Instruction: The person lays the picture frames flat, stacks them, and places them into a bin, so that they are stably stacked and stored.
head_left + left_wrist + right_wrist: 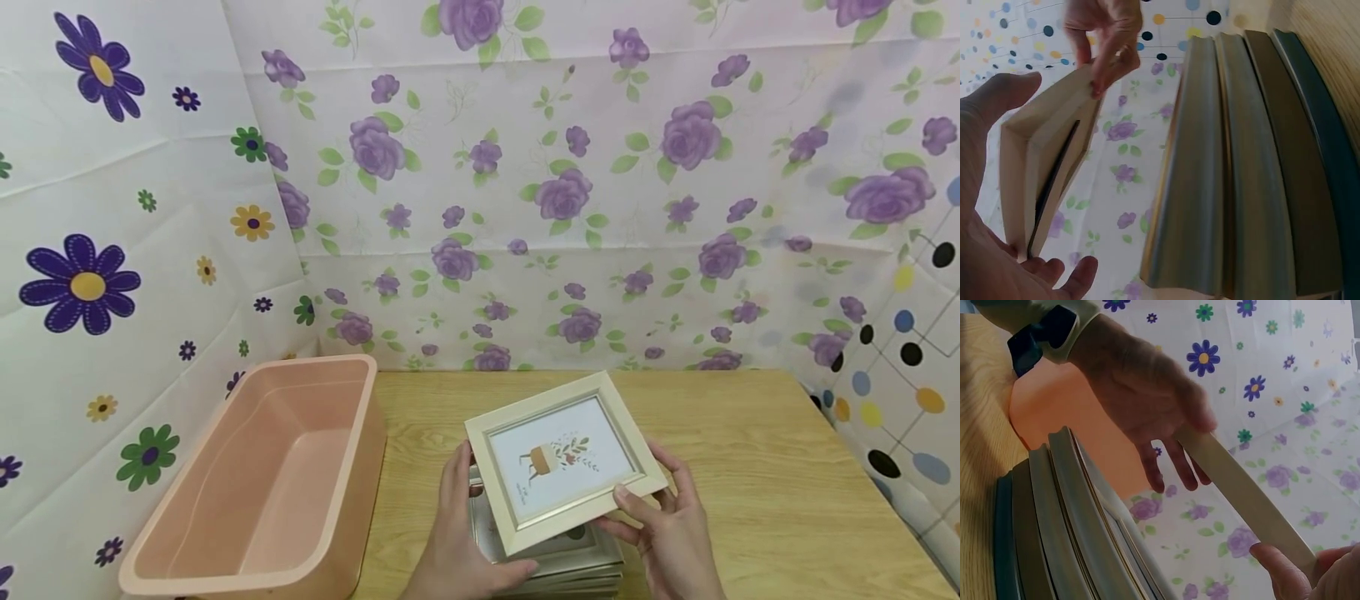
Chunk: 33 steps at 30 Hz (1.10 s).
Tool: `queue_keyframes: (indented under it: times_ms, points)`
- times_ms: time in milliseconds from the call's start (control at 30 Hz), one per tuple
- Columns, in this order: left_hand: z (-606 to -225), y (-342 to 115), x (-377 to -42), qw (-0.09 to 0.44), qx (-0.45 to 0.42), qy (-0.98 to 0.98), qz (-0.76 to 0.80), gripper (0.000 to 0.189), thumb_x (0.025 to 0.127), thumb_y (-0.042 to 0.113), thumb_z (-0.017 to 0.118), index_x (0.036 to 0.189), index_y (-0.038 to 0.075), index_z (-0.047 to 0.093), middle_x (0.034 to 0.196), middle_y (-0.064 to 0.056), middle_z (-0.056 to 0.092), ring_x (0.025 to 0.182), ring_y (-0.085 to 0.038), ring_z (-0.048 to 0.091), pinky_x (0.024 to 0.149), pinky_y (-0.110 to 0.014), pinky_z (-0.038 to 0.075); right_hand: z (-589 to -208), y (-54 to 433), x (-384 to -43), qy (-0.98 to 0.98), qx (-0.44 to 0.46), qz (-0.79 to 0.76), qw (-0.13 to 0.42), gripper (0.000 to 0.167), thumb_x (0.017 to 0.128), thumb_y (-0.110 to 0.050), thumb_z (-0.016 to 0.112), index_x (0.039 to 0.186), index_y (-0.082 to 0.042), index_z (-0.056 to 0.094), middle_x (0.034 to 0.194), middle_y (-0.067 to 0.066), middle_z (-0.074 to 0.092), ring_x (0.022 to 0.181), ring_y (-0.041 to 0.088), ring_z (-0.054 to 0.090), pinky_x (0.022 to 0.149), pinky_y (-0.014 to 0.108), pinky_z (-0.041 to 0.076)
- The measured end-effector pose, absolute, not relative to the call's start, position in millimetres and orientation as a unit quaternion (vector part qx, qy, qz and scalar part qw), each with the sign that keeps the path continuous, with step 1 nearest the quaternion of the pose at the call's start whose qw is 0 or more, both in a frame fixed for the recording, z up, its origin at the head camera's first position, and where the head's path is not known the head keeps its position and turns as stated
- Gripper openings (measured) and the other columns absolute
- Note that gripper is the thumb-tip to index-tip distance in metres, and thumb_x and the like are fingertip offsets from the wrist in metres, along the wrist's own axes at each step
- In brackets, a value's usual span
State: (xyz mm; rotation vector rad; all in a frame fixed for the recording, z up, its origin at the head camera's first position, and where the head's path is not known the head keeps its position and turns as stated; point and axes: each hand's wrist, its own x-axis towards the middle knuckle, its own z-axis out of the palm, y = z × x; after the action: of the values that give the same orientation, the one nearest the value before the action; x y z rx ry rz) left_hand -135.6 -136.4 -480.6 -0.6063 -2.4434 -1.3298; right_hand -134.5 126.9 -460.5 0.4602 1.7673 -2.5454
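Observation:
My right hand pinches a cream picture frame near its lower right corner, thumb on the front. The frame holds a print of a potted plant and is tilted over a stack of silver frames. At its left edge is my left hand, with the thumb held away from it. The left wrist view shows the left hand's fingers under the frame's edge and the hollow back of the frame. Seen from the right wrist, the right thumb lies against the frame's side.
A pink plastic tub stands to the left on the wooden table. Floral sheets hang behind and at the left, with a dotted sheet at the right. The stacked frames sit close below my hands.

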Motion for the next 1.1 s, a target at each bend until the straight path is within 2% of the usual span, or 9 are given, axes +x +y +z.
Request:
queue_keyframes:
  times_ms: [167,233,400,533,700,867,967,1033,1100]
  points:
    - [-481.2,-132.5,-131.1,0.194,-0.180,-0.881,-0.393,0.154,0.063,0.040,0.106,0.173,-0.001,0.006,0.164,-0.034,0.032,0.131,-0.039,0.059,0.100,-0.042,0.063,-458.5,121.4,-131.0,0.570,0.147,-0.808,0.005,0.075,0.099,0.010,0.068,0.151,-0.037,0.042,0.139,0.011,0.049,0.101,0.022,0.079,0.086,0.041,0.068]
    - [-482.1,-133.1,-130.3,0.203,-0.175,-0.884,-0.383,0.153,0.064,0.040,0.106,0.173,-0.002,0.008,0.164,-0.033,0.033,0.131,-0.039,0.059,0.099,-0.042,0.063,-459.0,121.3,-130.5,0.572,0.141,-0.808,0.004,0.076,0.097,0.012,0.070,0.150,-0.036,0.042,0.136,0.010,0.054,0.099,0.024,0.081,0.086,0.041,0.068]
    - [-487.7,-137.9,-130.8,0.220,-0.184,-0.880,-0.379,0.151,0.063,0.040,0.107,0.172,-0.005,0.011,0.162,-0.032,0.037,0.125,-0.030,0.061,0.097,-0.034,0.062,-462.1,126.6,-130.3,0.585,0.109,-0.804,0.013,0.080,0.092,0.017,0.073,0.149,-0.030,0.040,0.126,0.008,0.063,0.098,0.026,0.081,0.085,0.042,0.069]
    - [-490.0,-143.0,-130.2,0.225,-0.192,-0.879,-0.375,0.150,0.063,0.043,0.106,0.171,-0.005,0.014,0.161,-0.031,0.038,0.122,-0.022,0.062,0.096,-0.034,0.062,-460.8,132.3,-128.7,0.628,0.099,-0.772,0.032,0.094,0.086,0.015,0.080,0.159,-0.026,0.038,0.131,0.010,0.063,0.104,0.026,0.077,0.085,0.042,0.069]
    - [-490.8,-148.5,-129.3,0.239,-0.210,-0.880,-0.352,0.150,0.062,0.048,0.106,0.171,-0.004,0.017,0.160,-0.029,0.040,0.130,-0.031,0.057,0.098,-0.036,0.063,-458.4,138.5,-126.8,0.706,0.093,-0.700,0.058,0.110,0.082,0.003,0.090,0.172,-0.025,0.032,0.138,0.018,0.065,0.097,0.028,0.074,0.081,0.036,0.066]
    - [-489.7,-152.1,-129.5,0.241,-0.218,-0.882,-0.341,0.148,0.064,0.049,0.105,0.170,-0.005,0.018,0.160,-0.029,0.040,0.137,-0.041,0.052,0.099,-0.041,0.064,-458.0,142.4,-125.5,0.739,0.073,-0.667,0.065,0.112,0.081,-0.001,0.093,0.172,-0.022,0.033,0.138,0.022,0.061,0.097,0.027,0.074,0.080,0.031,0.064]
    - [-489.6,-154.7,-129.1,0.232,-0.213,-0.886,-0.340,0.145,0.065,0.050,0.104,0.169,-0.006,0.020,0.160,-0.030,0.041,0.137,-0.043,0.054,0.099,-0.042,0.064,-459.9,143.9,-124.6,0.740,0.055,-0.666,0.070,0.114,0.078,0.002,0.094,0.172,-0.018,0.031,0.144,0.024,0.053,0.105,0.026,0.074,0.081,0.032,0.065]
    - [-490.4,-156.7,-128.8,0.226,-0.210,-0.887,-0.343,0.143,0.066,0.050,0.103,0.169,-0.006,0.020,0.160,-0.031,0.041,0.135,-0.039,0.056,0.098,-0.040,0.064,-461.4,144.3,-124.7,0.737,0.053,-0.670,0.079,0.116,0.076,0.004,0.095,0.171,-0.019,0.033,0.149,0.023,0.047,0.110,0.025,0.072,0.081,0.033,0.065]
    - [-491.4,-158.3,-128.2,0.220,-0.206,-0.887,-0.350,0.142,0.067,0.051,0.103,0.169,-0.005,0.022,0.160,-0.030,0.042,0.130,-0.030,0.060,0.096,-0.037,0.064,-463.1,144.2,-124.5,0.730,0.051,-0.676,0.084,0.117,0.073,0.006,0.095,0.170,-0.019,0.034,0.151,0.022,0.042,0.114,0.025,0.070,0.081,0.034,0.065]
